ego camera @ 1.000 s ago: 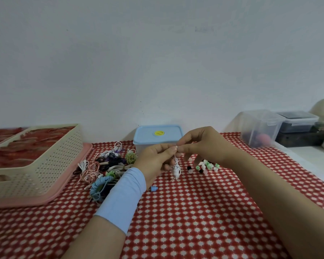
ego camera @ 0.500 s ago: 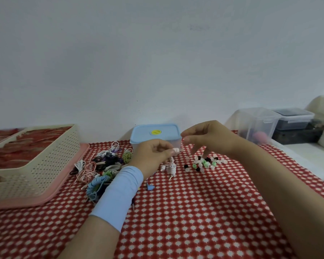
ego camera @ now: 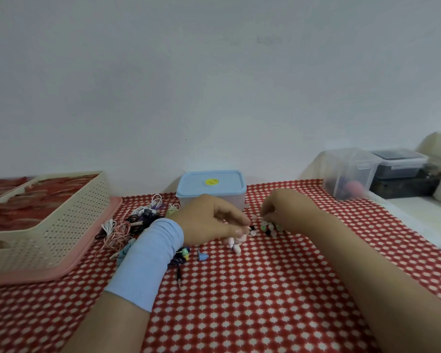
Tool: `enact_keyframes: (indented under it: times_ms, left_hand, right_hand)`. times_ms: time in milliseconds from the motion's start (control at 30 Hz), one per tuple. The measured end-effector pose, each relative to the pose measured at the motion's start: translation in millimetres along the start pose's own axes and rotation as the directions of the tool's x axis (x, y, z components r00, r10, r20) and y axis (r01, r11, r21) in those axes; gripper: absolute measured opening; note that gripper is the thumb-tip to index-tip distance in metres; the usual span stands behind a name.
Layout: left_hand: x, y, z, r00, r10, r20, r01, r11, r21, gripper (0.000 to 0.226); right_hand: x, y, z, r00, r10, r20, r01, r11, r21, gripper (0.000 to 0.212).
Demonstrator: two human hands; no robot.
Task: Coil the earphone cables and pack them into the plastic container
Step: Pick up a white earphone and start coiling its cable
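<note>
Red-and-white patterned cloth [ego camera: 265,301] covers the surface. Nearest lies a black jack plug [ego camera: 179,277], then a small blue piece [ego camera: 203,256]. The left hand [ego camera: 209,220], a pale blue sleeve [ego camera: 148,263] on its wrist, has its grip pinched on a white coiled earphone [ego camera: 236,244] that touches the cloth. Just beside it, the right hand [ego camera: 288,212] curls its fingers over scattered ear tips [ego camera: 269,229]; whether its grip holds one I cannot tell. Left of the hands sits a tangle of earphone cables [ego camera: 127,228]. Behind the hands stands the plastic container [ego camera: 211,186], blue lid on. A cream basket [ego camera: 61,225] on a pink tray [ego camera: 92,250] sits far left, clear bins [ego camera: 349,174] far right.
</note>
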State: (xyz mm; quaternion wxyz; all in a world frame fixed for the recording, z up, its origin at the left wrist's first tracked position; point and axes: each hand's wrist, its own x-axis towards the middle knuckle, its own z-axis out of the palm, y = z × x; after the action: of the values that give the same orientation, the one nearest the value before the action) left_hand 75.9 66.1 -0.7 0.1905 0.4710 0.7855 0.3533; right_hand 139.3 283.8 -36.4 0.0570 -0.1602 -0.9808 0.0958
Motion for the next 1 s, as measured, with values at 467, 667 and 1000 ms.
enact_keyframes:
  times_ms: [467, 667, 1000]
  left_hand:
    - [14, -13, 22, 0.997, -0.079, -0.004, 0.078, 0.963, 0.257, 0.019]
    - [16, -16, 26, 0.994, -0.068, -0.084, 0.092, 0.941, 0.326, 0.015]
    - [13, -8, 24, 0.989, -0.076, 0.123, 0.015, 0.9, 0.435, 0.017]
  right_hand:
    - [-12, -10, -22, 0.996, -0.052, -0.069, 0.08, 0.861, 0.502, 0.014]
    - [-12, -14, -23, 0.997, -0.075, -0.025, 0.078, 0.868, 0.491, 0.013]
    - [-14, -18, -26, 0.998, -0.067, 0.007, 0.053, 0.837, 0.544, 0.009]
